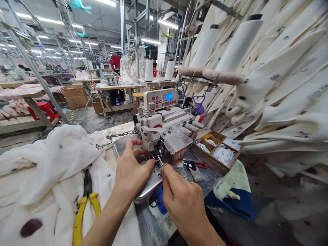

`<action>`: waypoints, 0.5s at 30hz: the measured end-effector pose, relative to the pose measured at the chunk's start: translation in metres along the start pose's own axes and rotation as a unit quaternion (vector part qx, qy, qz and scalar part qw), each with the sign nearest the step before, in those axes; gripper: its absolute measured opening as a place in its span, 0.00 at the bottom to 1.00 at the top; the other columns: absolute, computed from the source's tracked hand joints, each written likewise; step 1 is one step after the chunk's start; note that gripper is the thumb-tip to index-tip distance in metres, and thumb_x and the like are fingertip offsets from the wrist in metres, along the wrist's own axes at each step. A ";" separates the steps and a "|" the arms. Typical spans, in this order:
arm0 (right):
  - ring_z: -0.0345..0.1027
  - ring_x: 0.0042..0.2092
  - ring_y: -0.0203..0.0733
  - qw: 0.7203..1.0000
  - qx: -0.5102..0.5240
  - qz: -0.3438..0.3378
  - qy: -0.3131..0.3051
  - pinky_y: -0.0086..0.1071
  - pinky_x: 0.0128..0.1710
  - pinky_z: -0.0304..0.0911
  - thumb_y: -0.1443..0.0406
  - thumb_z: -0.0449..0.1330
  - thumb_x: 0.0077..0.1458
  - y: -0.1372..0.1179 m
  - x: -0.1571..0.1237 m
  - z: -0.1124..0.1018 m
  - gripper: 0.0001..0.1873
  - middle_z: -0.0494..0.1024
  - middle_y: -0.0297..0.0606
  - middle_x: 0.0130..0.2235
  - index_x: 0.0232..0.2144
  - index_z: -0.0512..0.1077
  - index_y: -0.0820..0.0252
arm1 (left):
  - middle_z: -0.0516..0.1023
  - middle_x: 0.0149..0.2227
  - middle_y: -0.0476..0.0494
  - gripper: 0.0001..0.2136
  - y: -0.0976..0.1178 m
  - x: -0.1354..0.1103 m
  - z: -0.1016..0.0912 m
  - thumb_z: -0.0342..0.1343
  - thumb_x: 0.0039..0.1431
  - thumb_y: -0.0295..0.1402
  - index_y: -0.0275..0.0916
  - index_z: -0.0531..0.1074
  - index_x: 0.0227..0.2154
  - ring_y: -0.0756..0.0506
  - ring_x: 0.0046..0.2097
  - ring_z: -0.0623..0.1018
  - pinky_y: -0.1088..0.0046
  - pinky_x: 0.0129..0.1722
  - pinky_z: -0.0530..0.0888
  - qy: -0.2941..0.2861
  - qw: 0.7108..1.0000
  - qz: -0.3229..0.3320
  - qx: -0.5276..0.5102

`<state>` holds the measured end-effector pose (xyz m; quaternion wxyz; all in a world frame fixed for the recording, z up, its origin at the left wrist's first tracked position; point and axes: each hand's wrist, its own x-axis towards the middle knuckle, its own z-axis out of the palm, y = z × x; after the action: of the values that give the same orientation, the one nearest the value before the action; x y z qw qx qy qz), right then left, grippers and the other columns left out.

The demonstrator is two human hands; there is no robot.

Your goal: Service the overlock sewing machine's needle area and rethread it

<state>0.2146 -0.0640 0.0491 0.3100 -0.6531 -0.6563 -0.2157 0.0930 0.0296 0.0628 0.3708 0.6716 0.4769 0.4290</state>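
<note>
A white overlock sewing machine (151,123) stands in front of me, with its needle and looper area uncovered. My left hand (133,169) rests on its metal bed plate, fingers spread and thumb near the needle area; no thing shows in it. My right hand (179,191) is closed in a pinch on thin metal tweezers (160,160), whose tips reach in under the machine head. The tips and any thread there are too small to make out. Yellow-handled pliers (87,194) lie to the left on white printed fabric (51,177).
Right of the machine are a divided cardboard box (217,150) of white labels and red-handled cutters (196,165). Large thread cones (241,44) stand above. Printed fabric (287,85) hangs along the right side. Behind are worktables (115,87) and a red stool (46,111).
</note>
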 end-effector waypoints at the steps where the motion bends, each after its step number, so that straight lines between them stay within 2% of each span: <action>1: 0.74 0.21 0.39 1.000 0.002 -0.004 0.000 0.35 0.20 0.50 0.73 0.46 0.61 0.000 0.000 0.000 0.16 0.78 0.30 0.24 0.35 0.74 0.60 | 0.82 0.37 0.47 0.24 0.003 0.000 0.000 0.62 0.49 0.30 0.44 0.60 0.49 0.45 0.36 0.80 0.67 0.39 0.74 -0.001 1.000 -0.020 -0.016; 5: 0.73 0.21 0.38 1.000 0.012 -0.007 0.011 0.35 0.21 0.50 0.72 0.46 0.63 0.002 -0.001 0.001 0.17 0.77 0.31 0.24 0.35 0.75 0.61 | 0.82 0.33 0.50 0.33 0.013 0.005 -0.001 0.63 0.47 0.29 0.46 0.57 0.56 0.49 0.25 0.77 0.74 0.28 0.71 -0.016 0.995 -0.077 -0.064; 9: 0.72 0.20 0.38 1.000 0.015 -0.007 0.007 0.35 0.21 0.50 0.70 0.46 0.64 0.003 -0.002 0.001 0.17 0.77 0.31 0.24 0.35 0.75 0.61 | 0.80 0.29 0.53 0.43 0.018 0.010 -0.001 0.62 0.45 0.26 0.52 0.48 0.62 0.50 0.17 0.73 0.77 0.18 0.67 -0.064 0.978 -0.125 -0.155; 12: 0.72 0.20 0.37 1.000 0.010 -0.010 0.015 0.35 0.20 0.49 0.70 0.45 0.64 0.002 0.000 0.000 0.18 0.76 0.31 0.23 0.34 0.75 0.61 | 0.78 0.25 0.56 0.47 0.018 0.014 0.002 0.60 0.43 0.24 0.53 0.44 0.64 0.48 0.17 0.72 0.77 0.15 0.66 -0.082 0.967 -0.133 -0.202; 15: 0.73 0.20 0.37 1.000 0.011 -0.013 0.015 0.35 0.20 0.50 0.71 0.45 0.63 0.001 0.001 0.000 0.17 0.76 0.31 0.23 0.32 0.74 0.60 | 0.78 0.25 0.57 0.49 0.017 0.017 0.005 0.59 0.42 0.23 0.55 0.41 0.66 0.49 0.16 0.71 0.78 0.15 0.66 -0.079 0.969 -0.128 -0.195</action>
<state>0.2159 -0.0631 0.0491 0.3242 -0.6375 -0.6628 -0.2220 0.1065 0.0411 0.0797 0.5825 0.5517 0.4353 0.4084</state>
